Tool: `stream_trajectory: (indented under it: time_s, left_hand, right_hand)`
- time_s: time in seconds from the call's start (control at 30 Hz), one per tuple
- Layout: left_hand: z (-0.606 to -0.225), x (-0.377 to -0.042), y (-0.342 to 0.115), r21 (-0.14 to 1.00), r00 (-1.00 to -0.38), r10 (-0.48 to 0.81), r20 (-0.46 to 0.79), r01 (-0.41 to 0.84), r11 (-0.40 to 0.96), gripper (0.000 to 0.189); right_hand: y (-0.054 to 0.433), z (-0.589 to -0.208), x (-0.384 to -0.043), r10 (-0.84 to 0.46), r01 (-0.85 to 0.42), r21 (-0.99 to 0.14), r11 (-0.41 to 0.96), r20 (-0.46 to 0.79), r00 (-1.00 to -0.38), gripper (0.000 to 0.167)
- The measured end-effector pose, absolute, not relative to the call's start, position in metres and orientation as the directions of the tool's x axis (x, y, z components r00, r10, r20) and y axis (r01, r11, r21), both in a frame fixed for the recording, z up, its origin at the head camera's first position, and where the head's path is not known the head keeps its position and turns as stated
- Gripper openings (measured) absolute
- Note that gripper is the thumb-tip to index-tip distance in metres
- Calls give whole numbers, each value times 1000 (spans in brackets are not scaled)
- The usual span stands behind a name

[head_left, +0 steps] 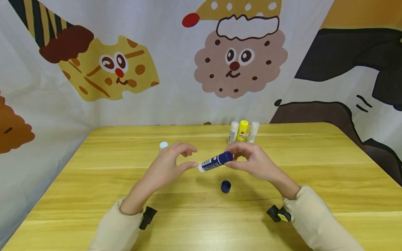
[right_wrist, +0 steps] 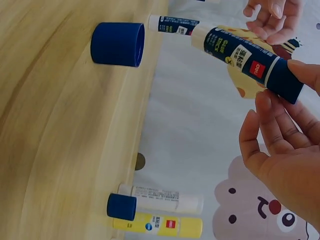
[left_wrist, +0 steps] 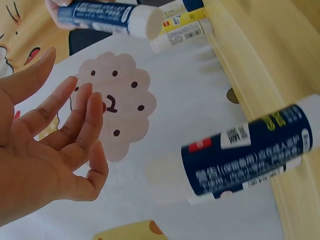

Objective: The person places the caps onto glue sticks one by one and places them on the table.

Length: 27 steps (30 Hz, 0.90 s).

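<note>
1. Glue stick [head_left: 212,163]: above the table [head_left: 194,223], blue end pinched by my right hand [head_left: 255,160]; my left hand [head_left: 169,162] released, near its white end.
2. Handling: probably light, stiff, smooth; best gripped mid-barrel.

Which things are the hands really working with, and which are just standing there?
Probably in the job:
blue glue stick, held in the right fingers
loose blue caps
maybe the two white-topped blue sticks past the left hand

Probably just standing about:
yellow glue stick
white glue sticks on either side of it
</note>
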<state>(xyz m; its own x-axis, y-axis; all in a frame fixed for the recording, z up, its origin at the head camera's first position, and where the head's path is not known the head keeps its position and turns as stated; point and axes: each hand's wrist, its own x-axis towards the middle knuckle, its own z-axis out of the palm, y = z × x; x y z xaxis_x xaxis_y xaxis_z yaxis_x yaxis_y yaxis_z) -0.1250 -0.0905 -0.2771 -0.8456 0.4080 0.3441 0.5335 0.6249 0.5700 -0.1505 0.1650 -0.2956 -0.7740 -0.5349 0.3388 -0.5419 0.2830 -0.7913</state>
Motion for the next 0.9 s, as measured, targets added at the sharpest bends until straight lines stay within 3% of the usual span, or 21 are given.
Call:
stream_trajectory:
  time_s: [0.9]
  left_hand:
    - [-276,-126,-136,579,-885,333,327,465,669,28]
  right_hand:
    - [198,-293,-158,-416,-416,-825,382,248,-875,22]
